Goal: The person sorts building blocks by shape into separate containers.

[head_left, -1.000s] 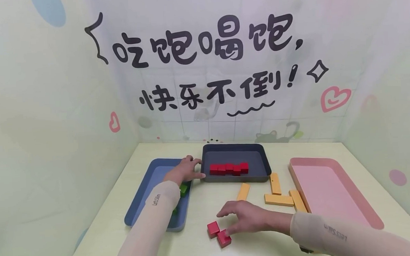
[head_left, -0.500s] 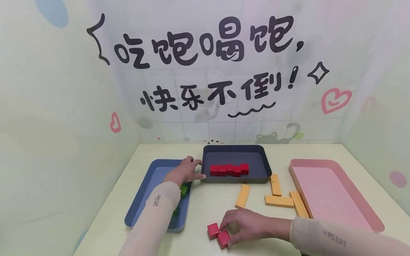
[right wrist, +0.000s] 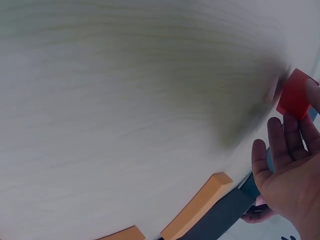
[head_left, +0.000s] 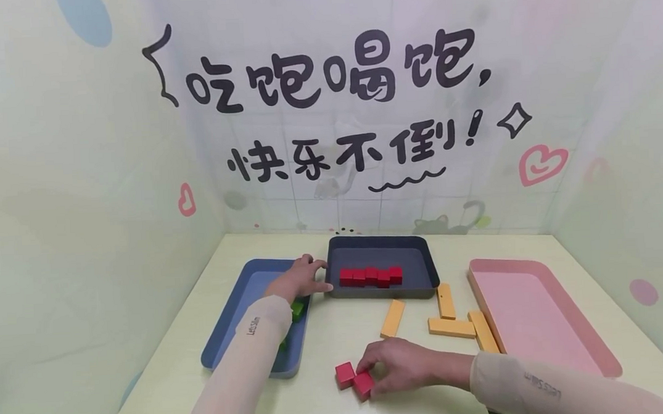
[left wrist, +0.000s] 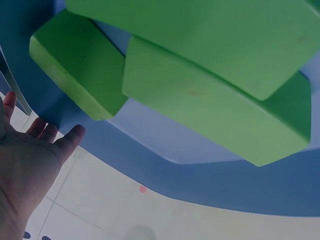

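Head view first, and the action is at the near side of the table (head_left: pixel 318 408): the right hand (head_left: pixel 402 364) has a red cube (head_left: pixel 364 386) pinched between thumb and fingers, the cube sitting at the fingertips, on the hand's left. A second red cube (head_left: pixel 345 375) lies just beside it, over on the side away from the palm. Lifted or resting on the wood? Cannot tell from these angles. Right wrist camera agrees on the grip — thumb on one side of the red cube, fingertips on the other, the remaining fingers loosely extended.

Over to the left hand (head_left: pixel 298 278), farther back and well apart from that pair: it holds nothing, fingers spread above the right edge of the blue tray (head_left: pixel 257 278), the tips by the left wall of the dark tray (head_left: pixel 380 254). Whether they touch that wall is hard to say. Left wrist view — green blocks (left wrist: pixel 215 110) in the blue tray, beside that spread hand.

Inside the dark tray, a row of red cubes (head_left: pixel 371 275). Yellow blocks (head_left: pixel 451 327) lie beyond the right hand, toward the pink tray (head_left: pixel 536 315).
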`<action>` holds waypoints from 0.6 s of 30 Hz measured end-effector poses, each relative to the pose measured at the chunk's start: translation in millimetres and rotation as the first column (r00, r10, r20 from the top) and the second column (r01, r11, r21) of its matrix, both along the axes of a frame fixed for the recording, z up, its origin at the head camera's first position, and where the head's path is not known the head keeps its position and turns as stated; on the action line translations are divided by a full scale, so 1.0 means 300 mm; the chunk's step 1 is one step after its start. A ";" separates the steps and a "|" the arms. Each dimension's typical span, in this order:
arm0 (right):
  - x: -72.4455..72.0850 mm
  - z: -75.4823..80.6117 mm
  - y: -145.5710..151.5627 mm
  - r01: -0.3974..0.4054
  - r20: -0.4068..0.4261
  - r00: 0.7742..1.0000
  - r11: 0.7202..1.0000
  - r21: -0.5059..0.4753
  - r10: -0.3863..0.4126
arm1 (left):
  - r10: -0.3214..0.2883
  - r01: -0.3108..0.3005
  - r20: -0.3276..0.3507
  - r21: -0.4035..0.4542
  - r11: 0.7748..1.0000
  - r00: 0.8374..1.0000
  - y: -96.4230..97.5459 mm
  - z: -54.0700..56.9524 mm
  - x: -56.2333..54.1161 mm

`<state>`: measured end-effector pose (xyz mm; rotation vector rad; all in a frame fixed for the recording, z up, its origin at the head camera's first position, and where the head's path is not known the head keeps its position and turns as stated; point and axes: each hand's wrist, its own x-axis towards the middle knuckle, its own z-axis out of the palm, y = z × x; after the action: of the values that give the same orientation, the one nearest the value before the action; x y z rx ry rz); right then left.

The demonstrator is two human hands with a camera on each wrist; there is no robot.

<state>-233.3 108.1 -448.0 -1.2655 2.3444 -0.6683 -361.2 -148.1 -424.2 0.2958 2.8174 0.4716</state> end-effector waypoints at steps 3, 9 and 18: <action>-0.005 0.013 0.003 0.015 0.004 1.000 1.000 0.002 -0.015 | -0.002 0.002 -0.002 -0.003 1.000 1.000 -0.003 0.001 0.002; -0.032 0.050 0.017 0.067 0.006 0.998 0.998 -0.021 -0.067 | 0.005 -0.005 0.000 0.002 1.000 1.000 0.001 0.004 0.009; -0.122 0.101 0.072 0.228 -0.006 0.973 0.969 -0.097 -0.230 | 0.008 -0.008 -0.008 -0.005 1.000 1.000 0.001 -0.008 0.005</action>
<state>-269.8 129.8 -417.6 -1.0498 2.5236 -0.8553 -359.6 -147.8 -426.7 0.2862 2.8281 0.4666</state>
